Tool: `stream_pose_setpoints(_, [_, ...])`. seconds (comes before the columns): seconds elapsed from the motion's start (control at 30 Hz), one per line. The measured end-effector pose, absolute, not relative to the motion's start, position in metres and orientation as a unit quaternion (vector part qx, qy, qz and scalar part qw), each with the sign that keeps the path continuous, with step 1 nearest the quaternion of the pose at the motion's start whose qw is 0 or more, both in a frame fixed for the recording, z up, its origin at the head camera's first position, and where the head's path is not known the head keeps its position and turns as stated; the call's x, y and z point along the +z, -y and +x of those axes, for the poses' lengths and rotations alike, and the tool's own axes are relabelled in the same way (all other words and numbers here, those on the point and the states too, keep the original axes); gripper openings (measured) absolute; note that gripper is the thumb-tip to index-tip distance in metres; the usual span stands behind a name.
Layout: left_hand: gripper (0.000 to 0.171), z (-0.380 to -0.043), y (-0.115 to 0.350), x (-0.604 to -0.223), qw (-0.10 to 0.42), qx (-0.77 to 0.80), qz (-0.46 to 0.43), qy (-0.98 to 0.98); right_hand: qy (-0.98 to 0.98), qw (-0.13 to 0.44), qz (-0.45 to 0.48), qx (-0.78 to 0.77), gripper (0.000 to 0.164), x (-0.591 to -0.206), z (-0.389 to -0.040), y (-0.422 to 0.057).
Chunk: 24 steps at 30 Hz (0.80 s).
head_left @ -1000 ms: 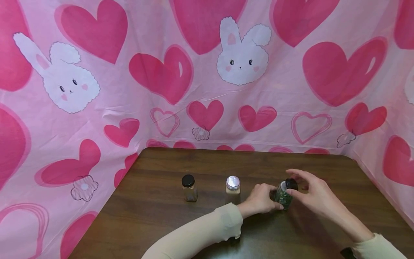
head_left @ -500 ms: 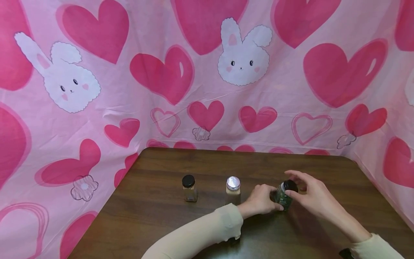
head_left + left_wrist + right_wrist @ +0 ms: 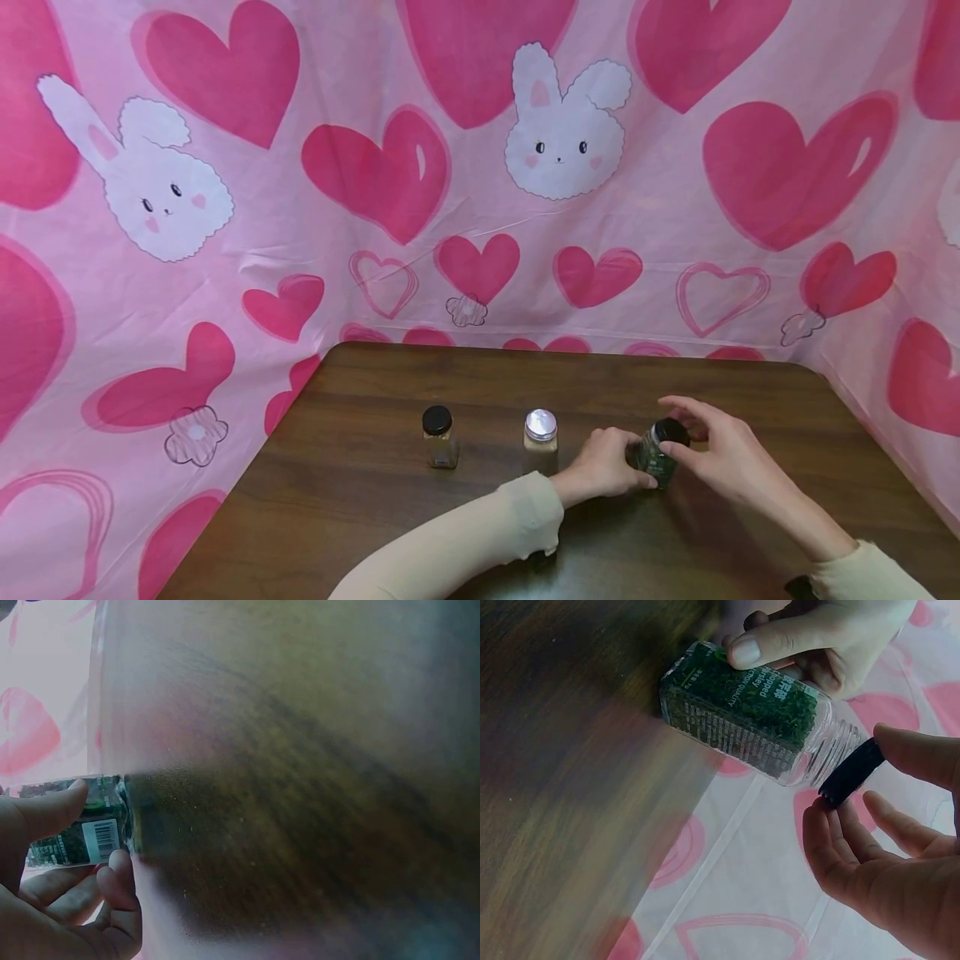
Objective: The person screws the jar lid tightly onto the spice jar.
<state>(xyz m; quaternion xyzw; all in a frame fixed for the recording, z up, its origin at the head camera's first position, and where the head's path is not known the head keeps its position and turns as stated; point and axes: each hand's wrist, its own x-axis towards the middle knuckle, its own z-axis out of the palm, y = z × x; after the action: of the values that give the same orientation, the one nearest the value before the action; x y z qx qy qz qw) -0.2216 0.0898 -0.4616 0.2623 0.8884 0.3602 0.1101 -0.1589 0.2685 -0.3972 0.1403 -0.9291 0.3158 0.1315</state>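
A clear square jar of chopped parsley (image 3: 739, 709) is held low over the table in my left hand (image 3: 603, 461), thumb on one side and fingers on the other. The left wrist view shows the barcode side of this jar (image 3: 75, 829) between thumb and fingers. My right hand (image 3: 731, 450) pinches a black screw cap (image 3: 851, 774) by its rim, thumb opposite the fingers. The cap sits at the jar's mouth, with the clear neck threads still showing below it. Whether the threads engage, I cannot tell.
A jar with a silver top (image 3: 541, 437) stands beside my left wrist, its lower part partly hidden. Farther left is a black-capped jar (image 3: 440, 437) with brownish contents. The brown wooden table (image 3: 375, 383) is backed by a pink heart-patterned cloth (image 3: 480, 208).
The black cap has shifted slightly left and down over the mouth of the parsley jar, covering the pale opening seen earlier. My left hand keeps its hold, nearly still.
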Motion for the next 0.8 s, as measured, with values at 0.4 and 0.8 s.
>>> stream_pose_setpoints(0.4, [0.048,-0.2209,-0.0890,-0.4612,0.113,0.363,0.264,-0.887,0.928,0.133,0.149,0.315,0.053,-0.3976,-0.1601,-0.2671])
stream_pose_setpoints(0.8, [0.049,-0.2211,-0.0897,-0.4624,0.091,0.344,0.274,-0.893,0.926,0.126,0.160,0.317,0.051,-0.3983,-0.1621,-0.2663])
